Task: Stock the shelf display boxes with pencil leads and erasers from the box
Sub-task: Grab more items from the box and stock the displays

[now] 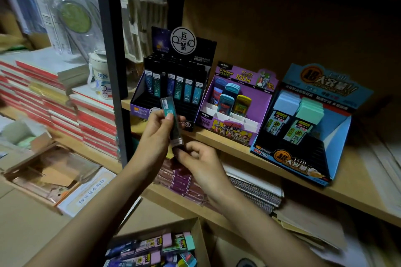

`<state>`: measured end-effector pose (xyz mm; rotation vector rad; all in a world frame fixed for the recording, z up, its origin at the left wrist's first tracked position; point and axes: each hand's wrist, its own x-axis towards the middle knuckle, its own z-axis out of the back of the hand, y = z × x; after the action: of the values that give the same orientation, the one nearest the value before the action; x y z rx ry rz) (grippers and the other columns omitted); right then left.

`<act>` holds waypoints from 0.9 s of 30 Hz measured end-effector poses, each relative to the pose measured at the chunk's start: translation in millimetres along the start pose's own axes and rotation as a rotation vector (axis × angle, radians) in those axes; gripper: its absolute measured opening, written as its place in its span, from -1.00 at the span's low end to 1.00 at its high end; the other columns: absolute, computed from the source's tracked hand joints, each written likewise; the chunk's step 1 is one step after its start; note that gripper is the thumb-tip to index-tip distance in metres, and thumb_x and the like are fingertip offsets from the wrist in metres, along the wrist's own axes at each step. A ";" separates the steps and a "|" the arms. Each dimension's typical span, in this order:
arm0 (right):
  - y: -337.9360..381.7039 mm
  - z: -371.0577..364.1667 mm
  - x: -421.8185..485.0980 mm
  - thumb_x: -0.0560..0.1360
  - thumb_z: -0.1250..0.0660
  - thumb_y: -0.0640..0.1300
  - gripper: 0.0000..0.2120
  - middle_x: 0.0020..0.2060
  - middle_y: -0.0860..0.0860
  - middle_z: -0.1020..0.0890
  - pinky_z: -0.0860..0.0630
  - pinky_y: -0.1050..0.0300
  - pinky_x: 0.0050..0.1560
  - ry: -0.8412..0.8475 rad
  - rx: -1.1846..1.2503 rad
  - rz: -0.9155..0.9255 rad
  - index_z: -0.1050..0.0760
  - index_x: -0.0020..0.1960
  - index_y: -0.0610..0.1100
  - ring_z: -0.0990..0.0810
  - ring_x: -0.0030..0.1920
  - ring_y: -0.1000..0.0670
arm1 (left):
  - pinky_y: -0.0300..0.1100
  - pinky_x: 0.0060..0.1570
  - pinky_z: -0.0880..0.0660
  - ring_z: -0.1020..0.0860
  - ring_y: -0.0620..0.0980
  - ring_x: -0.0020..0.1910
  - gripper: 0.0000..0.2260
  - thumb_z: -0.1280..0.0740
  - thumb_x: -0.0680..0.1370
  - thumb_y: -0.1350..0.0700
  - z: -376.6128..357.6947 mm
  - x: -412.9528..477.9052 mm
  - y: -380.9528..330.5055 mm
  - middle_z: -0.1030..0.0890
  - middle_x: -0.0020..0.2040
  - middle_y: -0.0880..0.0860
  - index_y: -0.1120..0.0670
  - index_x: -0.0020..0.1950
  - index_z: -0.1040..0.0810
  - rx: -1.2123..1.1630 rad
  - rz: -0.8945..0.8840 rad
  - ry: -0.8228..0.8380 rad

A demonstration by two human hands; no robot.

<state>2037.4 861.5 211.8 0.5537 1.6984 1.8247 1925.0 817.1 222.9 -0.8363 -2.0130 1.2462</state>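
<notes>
Pencil-lead case [172,119], teal, is being pinched upright by left hand [159,134] w/ right hand [200,159] fingers gripping its bottom end, just in front of black display box [171,84] at shelf [227,143] front edge; next: sliding it into a free slot.

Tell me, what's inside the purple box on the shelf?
The purple box holds a few colourful cases standing upright in its back rows: blue ones and a yellow one. The front slots look empty. The bottoms of the cases are hidden behind the white dividers.
</notes>
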 end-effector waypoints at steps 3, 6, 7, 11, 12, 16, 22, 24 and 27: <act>6.7 14.9 1.8 0.53 -0.30 -0.17 -0.96 -0.23 0.00 -0.65 -0.51 0.30 -0.29 -0.055 0.046 -0.004 -0.53 -0.06 -0.09 -0.65 -0.25 0.13 | -0.28 -0.18 -0.48 -0.53 -0.07 -0.16 -0.90 -0.17 0.61 0.13 6.6 -0.1 -1.3 -0.58 -0.13 0.00 0.07 0.00 -0.47 0.070 -0.001 0.010; 13.7 36.9 2.2 0.53 -0.31 -0.21 -0.94 -0.17 -0.02 -0.65 -0.54 0.26 -0.23 -0.134 0.090 0.026 -0.52 -0.04 -0.08 -0.64 -0.19 0.09 | -0.30 -0.12 -0.49 -0.57 -0.11 -0.10 -0.87 -0.24 0.55 0.08 13.8 -1.0 0.9 -0.63 -0.10 -0.07 0.04 0.06 -0.52 0.136 0.024 0.049; 16.1 43.9 1.9 0.52 -0.31 -0.23 -0.92 -0.14 -0.03 -0.66 -0.55 0.23 -0.19 -0.161 0.122 0.031 -0.52 -0.02 -0.09 -0.65 -0.16 0.07 | -0.27 -0.08 -0.50 -0.58 -0.09 -0.07 -0.81 -0.27 0.52 0.04 14.8 -1.7 2.0 -0.64 -0.08 -0.05 0.06 0.09 -0.52 0.149 0.050 0.070; 24.4 67.2 1.3 0.50 -0.32 -0.27 -0.88 -0.07 -0.07 -0.67 -0.56 0.25 -0.21 -0.231 0.321 0.042 -0.54 0.03 -0.18 -0.66 -0.16 0.07 | -0.22 -0.07 -0.52 -0.59 -0.11 -0.08 -0.78 -0.35 0.39 -0.04 8.7 -7.4 9.2 -0.65 -0.08 -0.06 0.02 -0.04 -0.55 0.284 0.079 0.174; 25.0 72.0 0.7 0.50 -0.32 -0.27 -0.89 -0.07 -0.07 -0.67 -0.55 0.26 -0.22 -0.241 0.342 0.055 -0.55 0.02 -0.19 -0.65 -0.15 0.07 | -0.33 -0.15 -0.51 -0.58 -0.18 -0.14 -0.81 -0.35 0.39 -0.03 4.0 -9.8 12.5 -0.64 -0.13 -0.10 0.03 -0.08 -0.55 0.327 0.058 0.198; 21.9 85.6 -5.0 0.51 -0.33 -0.24 -0.93 -0.10 -0.07 -0.66 -0.55 0.27 -0.22 -0.279 0.233 0.115 -0.56 -0.03 -0.14 -0.62 -0.13 0.07 | -0.35 -0.27 -0.46 -0.54 -0.17 -0.25 -0.92 -0.36 0.49 0.16 -18.6 -18.4 29.8 -0.58 -0.19 0.04 0.16 -0.11 -0.52 0.508 -0.004 0.334; 17.3 105.5 -15.6 0.47 -0.38 -0.22 -0.74 -0.01 -0.08 -0.64 -0.50 0.30 -0.23 -0.319 0.024 0.129 -0.54 0.15 -0.18 -0.60 -0.15 0.12 | -0.23 -0.17 -0.50 -0.59 -0.12 -0.14 -0.82 -0.34 0.52 0.07 -51.4 -23.7 45.3 -0.61 -0.12 0.05 0.18 0.00 -0.53 0.773 -0.124 0.559; 23.8 119.5 -19.2 0.46 -0.39 -0.22 -0.85 -0.07 -0.05 -0.64 -0.51 0.26 -0.24 -0.363 -0.012 0.177 -0.58 0.03 -0.13 -0.58 -0.19 0.13 | -0.22 -0.01 -0.45 -0.52 -0.10 -0.02 -0.78 -0.36 0.50 0.02 -60.3 -20.2 48.4 -0.56 -0.02 0.03 0.10 0.07 -0.51 0.870 -0.224 0.523; 39.4 147.2 -25.1 0.45 -0.39 -0.24 -0.87 -0.27 0.07 -0.62 -0.51 0.25 -0.24 -0.485 -0.013 0.274 -0.57 -0.16 -0.02 -0.57 -0.28 0.18 | -0.21 0.14 -0.39 -0.46 -0.07 0.12 -0.64 -0.39 0.48 0.01 -71.6 -8.0 45.5 -0.47 0.12 0.04 0.13 0.21 -0.47 0.954 -0.384 0.477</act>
<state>2147.1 954.5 268.2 1.1644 1.3274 1.6948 1993.8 864.5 205.7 -0.2148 -0.9428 1.3889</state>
